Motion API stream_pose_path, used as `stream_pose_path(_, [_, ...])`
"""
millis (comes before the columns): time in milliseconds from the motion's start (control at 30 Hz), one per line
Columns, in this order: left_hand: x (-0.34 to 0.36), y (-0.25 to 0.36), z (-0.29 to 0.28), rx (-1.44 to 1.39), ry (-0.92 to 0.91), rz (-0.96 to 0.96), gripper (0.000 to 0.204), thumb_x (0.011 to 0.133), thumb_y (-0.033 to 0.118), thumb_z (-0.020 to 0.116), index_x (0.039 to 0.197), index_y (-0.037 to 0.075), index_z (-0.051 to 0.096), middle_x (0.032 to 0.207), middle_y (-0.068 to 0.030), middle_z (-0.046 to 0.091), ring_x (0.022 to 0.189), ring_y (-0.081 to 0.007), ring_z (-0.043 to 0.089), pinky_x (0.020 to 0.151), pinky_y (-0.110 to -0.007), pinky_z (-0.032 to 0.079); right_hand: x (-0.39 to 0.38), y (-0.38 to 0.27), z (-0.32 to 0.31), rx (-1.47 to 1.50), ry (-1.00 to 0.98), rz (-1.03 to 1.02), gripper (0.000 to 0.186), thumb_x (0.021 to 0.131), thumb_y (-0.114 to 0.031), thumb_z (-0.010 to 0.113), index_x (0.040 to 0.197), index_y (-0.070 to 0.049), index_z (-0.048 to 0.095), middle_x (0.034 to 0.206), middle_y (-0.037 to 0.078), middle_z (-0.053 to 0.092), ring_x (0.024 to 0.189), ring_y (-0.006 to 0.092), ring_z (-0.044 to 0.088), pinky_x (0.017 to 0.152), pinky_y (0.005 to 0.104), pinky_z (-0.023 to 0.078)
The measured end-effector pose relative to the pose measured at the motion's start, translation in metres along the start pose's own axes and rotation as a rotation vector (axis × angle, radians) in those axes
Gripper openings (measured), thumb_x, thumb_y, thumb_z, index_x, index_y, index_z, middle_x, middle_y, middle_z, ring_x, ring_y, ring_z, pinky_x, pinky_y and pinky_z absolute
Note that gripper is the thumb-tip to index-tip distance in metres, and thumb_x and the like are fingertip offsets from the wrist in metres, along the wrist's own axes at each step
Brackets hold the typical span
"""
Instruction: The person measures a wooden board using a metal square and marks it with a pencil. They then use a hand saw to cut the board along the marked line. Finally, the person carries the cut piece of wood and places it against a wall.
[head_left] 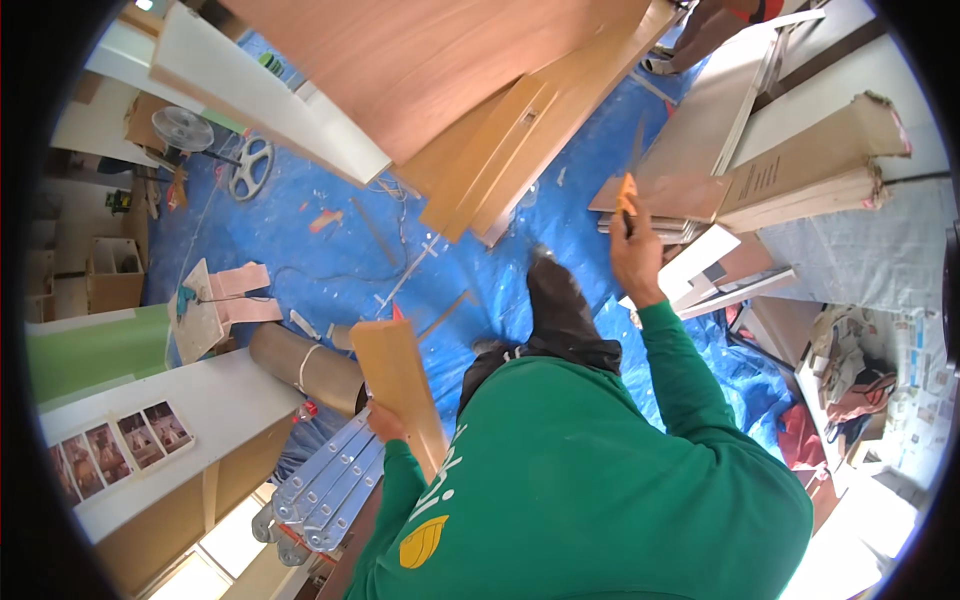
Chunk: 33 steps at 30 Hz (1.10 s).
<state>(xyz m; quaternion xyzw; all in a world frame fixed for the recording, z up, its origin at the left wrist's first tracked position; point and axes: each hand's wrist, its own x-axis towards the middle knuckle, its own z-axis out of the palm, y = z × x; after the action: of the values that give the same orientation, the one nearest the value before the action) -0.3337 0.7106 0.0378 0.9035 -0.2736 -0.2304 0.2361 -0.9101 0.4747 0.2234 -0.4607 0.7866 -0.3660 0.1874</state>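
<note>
My right hand (pixel 637 258) is closed around the orange and black handle of a hand saw (pixel 627 190). Its thin blade points away from me, over the blue sheet and beside stacked panels. At my left side, my left hand (pixel 386 421) grips the edge of a light brown wooden board (pixel 398 375), held tilted close to my body. Part of the board's lower end is hidden by my green sleeve and shirt. Ahead of me, a long wooden panel with a raised rim (pixel 500 150) leans on a larger wooden sheet (pixel 430 60).
Blue sheeting (pixel 330 250) covers the floor, with cords and scraps on it. A folded metal ladder (pixel 325 485) and a brown roll (pixel 290 355) lie left. Flat cardboard (pixel 810 165) and panels are stacked right. Another person's leg (pixel 690 40) shows far right. A fan (pixel 183 130) stands far left.
</note>
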Motion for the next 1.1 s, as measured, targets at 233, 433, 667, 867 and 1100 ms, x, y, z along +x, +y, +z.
stream_pose_path(233, [-0.064,0.115,-0.003,-0.109,0.204,-0.175,0.067,0.11,0.049,0.038,0.128,-0.008,0.067,0.116,-0.0332,0.074,0.102,-0.0475,0.073,0.085,-0.058,0.059,0.203,0.091,0.161,-0.377,-0.165,-0.017,0.052,0.106,-0.036,0.058,0.15,-0.01,0.049,0.093,0.029,0.075,0.09,0.0537,0.072,0.08,0.0628,0.055])
stream_pose_path(433, [-0.051,0.059,-0.009,-0.45,0.515,-0.13,0.041,0.109,0.036,0.054,0.121,-0.001,0.069,0.107,-0.0215,0.075,0.09,-0.0294,0.067,0.077,-0.046,0.055,0.343,0.238,0.317,-1.01,-0.517,-0.49,0.033,0.1,-0.026,0.06,0.119,-0.002,0.073,0.088,0.014,0.079,0.068,0.0259,0.077,0.055,0.0425,0.062])
stream_pose_path(667, [-0.086,0.215,0.014,0.214,0.834,-0.205,0.06,0.11,0.041,0.048,0.106,-0.013,0.072,0.093,-0.0252,0.075,0.083,-0.0295,0.064,0.081,-0.048,0.05,0.337,0.191,0.368,-0.621,-0.343,-0.035,0.06,0.105,-0.049,0.054,0.155,-0.017,0.05,0.137,0.027,0.065,0.125,0.0488,0.063,0.097,0.0616,0.054])
stream_pose_path(867, [-0.062,0.273,0.007,-0.163,0.865,-0.358,0.066,0.109,0.045,0.047,0.092,-0.012,0.075,0.076,-0.028,0.071,0.067,-0.0378,0.06,0.073,-0.053,0.048,0.343,0.139,0.324,-0.673,-0.199,-0.176,0.065,0.106,-0.055,0.055,0.157,-0.014,0.051,0.137,0.024,0.064,0.123,0.0433,0.063,0.099,0.0565,0.052])
stream_pose_path(1100, [-0.002,0.243,0.007,-0.149,0.734,-0.265,0.06,0.109,0.04,0.046,0.087,-0.007,0.075,0.082,-0.0322,0.07,0.073,-0.05,0.064,0.07,-0.055,0.046,0.176,-0.034,0.296,0.224,-0.967,-0.505,0.052,0.108,-0.024,0.063,0.155,-0.004,0.051,0.112,0.016,0.075,0.094,0.0223,0.073,0.082,0.0373,0.057])
